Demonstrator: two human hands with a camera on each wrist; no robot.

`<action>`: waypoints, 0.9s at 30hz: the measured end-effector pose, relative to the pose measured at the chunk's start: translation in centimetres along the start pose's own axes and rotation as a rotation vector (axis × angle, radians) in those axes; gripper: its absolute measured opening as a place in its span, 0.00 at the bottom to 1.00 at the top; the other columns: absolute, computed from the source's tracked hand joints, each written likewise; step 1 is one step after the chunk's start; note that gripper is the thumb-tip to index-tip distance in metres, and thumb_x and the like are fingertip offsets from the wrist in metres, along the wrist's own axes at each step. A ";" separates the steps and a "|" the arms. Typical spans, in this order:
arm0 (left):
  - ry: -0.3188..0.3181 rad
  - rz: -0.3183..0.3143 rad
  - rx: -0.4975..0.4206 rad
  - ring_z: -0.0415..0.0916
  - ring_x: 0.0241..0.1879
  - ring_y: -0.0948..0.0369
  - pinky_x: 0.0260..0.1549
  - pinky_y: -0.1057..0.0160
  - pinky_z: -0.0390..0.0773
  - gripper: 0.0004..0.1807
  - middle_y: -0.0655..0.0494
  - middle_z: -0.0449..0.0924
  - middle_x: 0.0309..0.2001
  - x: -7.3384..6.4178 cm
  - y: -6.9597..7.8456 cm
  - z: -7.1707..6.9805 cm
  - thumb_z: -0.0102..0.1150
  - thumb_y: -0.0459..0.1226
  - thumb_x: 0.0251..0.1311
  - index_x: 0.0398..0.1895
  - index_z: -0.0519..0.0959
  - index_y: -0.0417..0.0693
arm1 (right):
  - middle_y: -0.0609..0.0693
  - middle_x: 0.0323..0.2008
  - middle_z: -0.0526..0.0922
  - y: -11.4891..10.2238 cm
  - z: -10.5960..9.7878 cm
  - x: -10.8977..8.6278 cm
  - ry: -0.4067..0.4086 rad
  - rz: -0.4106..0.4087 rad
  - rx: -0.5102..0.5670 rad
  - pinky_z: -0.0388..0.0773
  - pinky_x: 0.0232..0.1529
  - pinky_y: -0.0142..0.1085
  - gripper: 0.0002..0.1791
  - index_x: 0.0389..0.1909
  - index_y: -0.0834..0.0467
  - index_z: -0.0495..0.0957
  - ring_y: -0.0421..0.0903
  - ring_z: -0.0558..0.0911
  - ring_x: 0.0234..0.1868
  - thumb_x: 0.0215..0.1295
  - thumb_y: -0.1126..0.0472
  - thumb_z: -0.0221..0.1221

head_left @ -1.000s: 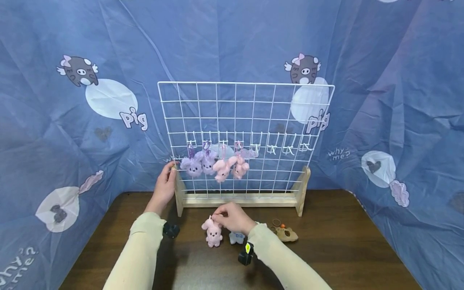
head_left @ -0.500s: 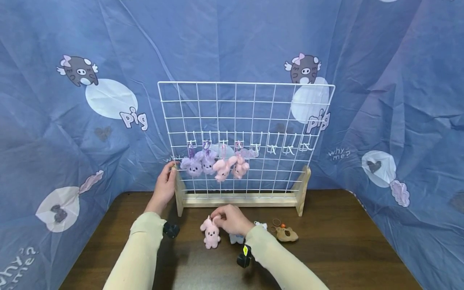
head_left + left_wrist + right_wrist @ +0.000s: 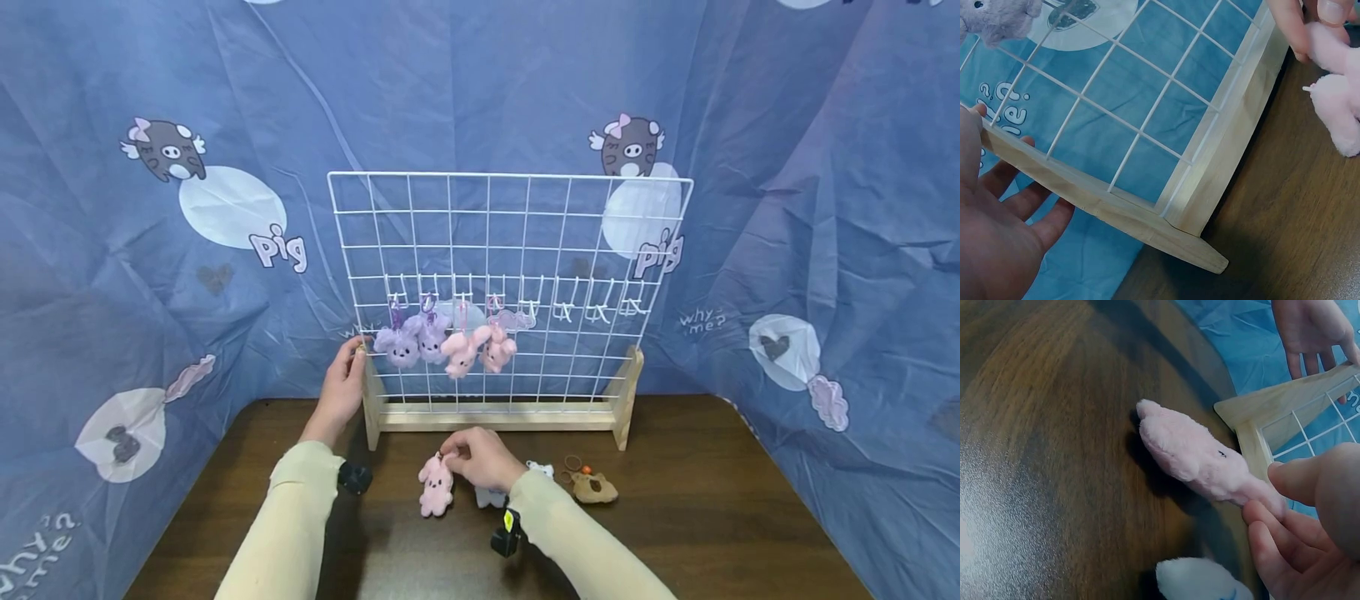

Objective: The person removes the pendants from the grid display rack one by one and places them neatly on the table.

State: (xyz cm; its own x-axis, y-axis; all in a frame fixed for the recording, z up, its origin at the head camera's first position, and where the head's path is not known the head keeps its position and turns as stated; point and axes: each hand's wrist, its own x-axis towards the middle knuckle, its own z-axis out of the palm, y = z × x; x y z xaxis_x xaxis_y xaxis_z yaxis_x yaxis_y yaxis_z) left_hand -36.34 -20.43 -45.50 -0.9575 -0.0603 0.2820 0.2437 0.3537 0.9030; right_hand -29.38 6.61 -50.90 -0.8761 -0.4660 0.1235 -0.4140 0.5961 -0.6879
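Note:
My right hand (image 3: 483, 458) pinches a pink plush bunny keychain (image 3: 436, 486) by an ear, just over the table in front of the rack. In the right wrist view the bunny (image 3: 1191, 453) slants away from the fingertips. My left hand (image 3: 342, 385) grips the left wooden upright of the wire grid rack (image 3: 495, 414); in the left wrist view its fingers reach behind the wooden upright (image 3: 1104, 200). Two purple plush bunnies (image 3: 402, 346) and two pink plush bunnies (image 3: 461, 354) hang from hooks on the grid's left half. A pale blue-grey plush (image 3: 491, 497) lies partly hidden under my right hand.
Several white hooks (image 3: 597, 312) on the grid's right side hold nothing. A brown plush keychain (image 3: 595, 487) with an orange bead lies at the right on the table (image 3: 712, 500). A small white plush (image 3: 540, 469) shows beside the right wrist. Blue printed cloth (image 3: 510, 83) surrounds the table.
The pink bunny in my right hand has shifted slightly and tilted. My right hand has moved a little, uncovering the white plush by the wrist. My left hand stays on the rack.

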 end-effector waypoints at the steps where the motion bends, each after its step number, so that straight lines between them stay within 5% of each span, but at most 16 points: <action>1: -0.001 0.000 -0.001 0.69 0.57 0.45 0.58 0.47 0.67 0.22 0.32 0.74 0.64 0.0 0.0 0.0 0.37 0.42 0.86 0.74 0.67 0.46 | 0.47 0.40 0.90 0.1 -0.1 0.0 0.000 0.002 -0.002 0.79 0.47 0.35 0.08 0.46 0.58 0.89 0.40 0.83 0.41 0.67 0.65 0.68; 8: -0.004 -0.008 0.006 0.68 0.56 0.45 0.57 0.47 0.67 0.22 0.33 0.74 0.63 0.0 0.0 0.1 0.37 0.43 0.86 0.74 0.67 0.47 | 0.53 0.53 0.88 0.5 -1.0 0.0 0.002 0.024 0.019 0.80 0.50 0.40 0.13 0.52 0.61 0.87 0.46 0.83 0.47 0.70 0.63 0.66; 20: -0.010 -0.003 -0.013 0.68 0.64 0.43 0.65 0.43 0.65 0.22 0.31 0.72 0.67 -0.2 0.2 0.0 0.37 0.42 0.86 0.75 0.66 0.45 | 0.58 0.54 0.87 1.0 -3.0 -0.1 0.038 0.054 0.134 0.82 0.53 0.45 0.15 0.56 0.65 0.83 0.50 0.85 0.48 0.73 0.64 0.64; 27: 0.003 0.004 -0.003 0.69 0.55 0.46 0.56 0.50 0.67 0.22 0.31 0.76 0.62 -0.2 0.2 0.0 0.37 0.42 0.86 0.75 0.67 0.45 | 0.60 0.54 0.86 1.2 -4.2 -0.2 0.096 0.063 0.158 0.82 0.52 0.47 0.16 0.57 0.66 0.81 0.53 0.85 0.48 0.72 0.63 0.64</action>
State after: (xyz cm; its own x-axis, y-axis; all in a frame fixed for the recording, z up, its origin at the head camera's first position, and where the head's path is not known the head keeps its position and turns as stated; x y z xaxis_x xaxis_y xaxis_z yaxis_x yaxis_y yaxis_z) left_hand -36.12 -20.32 -45.41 -0.9560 -0.0613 0.2869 0.2485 0.3509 0.9029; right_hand -30.74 10.23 -48.76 -0.9218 -0.3620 0.1386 -0.3199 0.5085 -0.7995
